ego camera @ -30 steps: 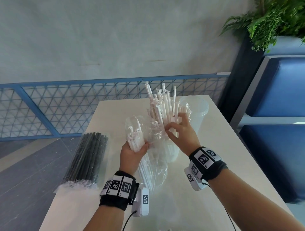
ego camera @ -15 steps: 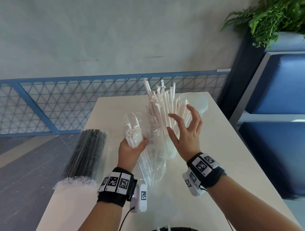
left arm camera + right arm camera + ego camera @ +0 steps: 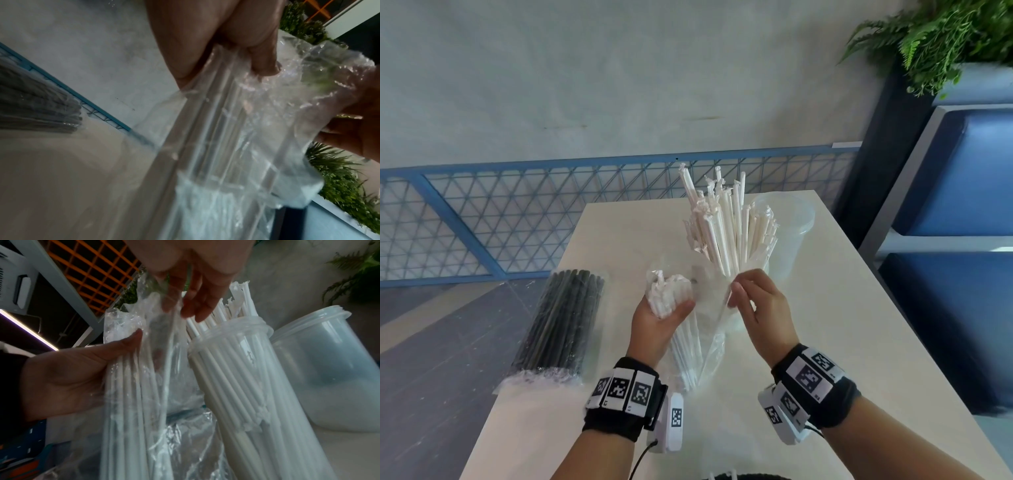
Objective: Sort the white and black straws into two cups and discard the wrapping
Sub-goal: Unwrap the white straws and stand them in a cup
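Note:
My left hand (image 3: 658, 320) grips a clear plastic wrapping (image 3: 700, 356) that holds several white straws (image 3: 131, 386), upright above the table. My right hand (image 3: 735, 292) is at the wrapping's open top, its thumb and fingertips (image 3: 190, 308) pinching the plastic film there. Behind both hands a translucent cup (image 3: 236, 339) stands packed with white straws (image 3: 726, 226). A second translucent cup (image 3: 796, 219) stands empty to its right. A sealed pack of black straws (image 3: 561, 318) lies at the table's left edge, seen also in the left wrist view (image 3: 37, 104).
The beige table (image 3: 852, 342) runs away from me, with a blue mesh railing (image 3: 482, 219) past its far and left sides. A blue padded bench (image 3: 962, 178) and a green plant (image 3: 945, 41) stand to the right.
My right hand let go of the white straws in the cup, opened, then came down left to the wrapping's top and pinched it. My left hand kept its grip.

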{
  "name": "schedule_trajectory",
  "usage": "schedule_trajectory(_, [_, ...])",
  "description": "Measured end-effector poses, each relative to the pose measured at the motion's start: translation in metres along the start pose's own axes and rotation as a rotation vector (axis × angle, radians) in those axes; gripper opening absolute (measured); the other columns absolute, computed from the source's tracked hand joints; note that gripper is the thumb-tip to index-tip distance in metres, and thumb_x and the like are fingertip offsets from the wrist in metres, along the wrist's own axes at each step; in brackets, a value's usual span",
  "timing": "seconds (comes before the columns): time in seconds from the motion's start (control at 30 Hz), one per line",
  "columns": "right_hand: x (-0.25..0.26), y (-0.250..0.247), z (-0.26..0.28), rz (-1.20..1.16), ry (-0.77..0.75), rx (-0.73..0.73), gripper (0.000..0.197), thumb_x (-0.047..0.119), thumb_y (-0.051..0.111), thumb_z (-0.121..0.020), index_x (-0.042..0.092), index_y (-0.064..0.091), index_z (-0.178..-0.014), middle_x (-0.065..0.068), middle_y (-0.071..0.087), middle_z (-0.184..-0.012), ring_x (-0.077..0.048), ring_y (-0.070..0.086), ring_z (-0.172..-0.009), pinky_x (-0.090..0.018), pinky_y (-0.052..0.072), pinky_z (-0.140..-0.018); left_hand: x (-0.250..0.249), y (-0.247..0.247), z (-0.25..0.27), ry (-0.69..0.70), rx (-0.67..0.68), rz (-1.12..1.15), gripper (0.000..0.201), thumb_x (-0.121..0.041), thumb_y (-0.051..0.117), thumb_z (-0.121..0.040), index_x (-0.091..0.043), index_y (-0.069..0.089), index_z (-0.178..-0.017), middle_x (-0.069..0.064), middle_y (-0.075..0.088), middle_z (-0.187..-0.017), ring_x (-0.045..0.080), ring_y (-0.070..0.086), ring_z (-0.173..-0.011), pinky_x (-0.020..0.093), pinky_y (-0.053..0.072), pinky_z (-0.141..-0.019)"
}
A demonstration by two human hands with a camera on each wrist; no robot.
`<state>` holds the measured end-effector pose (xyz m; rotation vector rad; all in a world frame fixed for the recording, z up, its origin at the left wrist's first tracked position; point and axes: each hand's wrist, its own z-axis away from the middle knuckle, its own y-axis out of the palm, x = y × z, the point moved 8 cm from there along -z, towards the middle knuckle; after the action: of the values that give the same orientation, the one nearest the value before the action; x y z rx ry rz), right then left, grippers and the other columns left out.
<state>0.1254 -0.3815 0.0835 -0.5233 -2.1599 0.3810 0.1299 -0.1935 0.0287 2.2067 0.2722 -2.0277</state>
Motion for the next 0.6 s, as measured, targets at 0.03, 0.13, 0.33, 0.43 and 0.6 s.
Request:
schedule_trajectory(0.03, [-0.009, 0.003, 0.0, 0.004, 0.064, 0.024, 0.034, 0.026, 0.051, -0.092, 0.008, 0.062, -0.066, 0.003, 0.055, -0.083, -0.011, 0.056, -0.066, -0.013, 0.045, -0.066, -0.001, 0.001, 0.002, 0.007, 0.003, -0.017, 0.035, -0.014, 0.075, -0.071, -0.005, 0.063, -0.102, -0.001, 0.069, -0.088, -0.001, 0.066, -0.079, 0.011, 0.05, -0.073])
schedule_trajectory(0.13, [-0.028, 0.012, 0.001, 0.0, 0.239, 0.106, 0.015, 0.019, 0.068, -0.082, 0.014, 0.063, -0.069, 0.007, 0.057, -0.077, -0.009, 0.057, -0.06, -0.024, 0.053, -0.065, -0.001, 0.003, 0.005, 0.006, 0.021, -0.006, 0.042, -0.019, 0.075, -0.068, -0.006, 0.062, -0.106, 0.0, 0.07, -0.092, 0.007, 0.068, -0.086, 0.016, 0.053, -0.076])
schedule_trajectory(0.33, [-0.017, 0.028, 0.002, -0.003, 0.254, 0.336, 0.031, 0.025, 0.076, -0.074, 0.017, 0.068, -0.103, 0.009, 0.057, -0.095, -0.001, 0.055, -0.068, -0.004, 0.042, -0.071, 0.006, 0.014, 0.006, -0.029, 0.176, -0.129, 0.079, -0.023, 0.089, -0.055, -0.016, 0.051, -0.124, 0.001, 0.066, -0.115, 0.016, 0.061, -0.11, 0.036, 0.048, -0.096])
schedule_trajectory(0.43, [-0.014, 0.035, 0.004, 0.014, 0.252, 0.361, 0.04, 0.028, 0.076, -0.073, 0.014, 0.064, -0.109, 0.006, 0.051, -0.102, -0.003, 0.052, -0.079, 0.0, 0.037, -0.074, 0.012, 0.02, 0.008, -0.065, 0.272, -0.171, 0.083, -0.033, 0.09, -0.046, -0.017, 0.053, -0.118, 0.003, 0.066, -0.112, 0.019, 0.062, -0.108, 0.047, 0.049, -0.095])
schedule_trajectory(0.6, [0.006, 0.036, 0.012, 0.175, 0.089, 0.208, 0.04, 0.037, 0.078, -0.067, 0.017, 0.067, -0.1, 0.002, 0.041, -0.113, -0.012, 0.035, -0.092, -0.006, 0.028, -0.078, 0.005, 0.028, 0.013, -0.036, 0.372, -0.218, 0.075, -0.04, 0.083, -0.046, -0.016, 0.059, -0.113, 0.005, 0.07, -0.1, 0.017, 0.067, -0.095, 0.042, 0.054, -0.087])
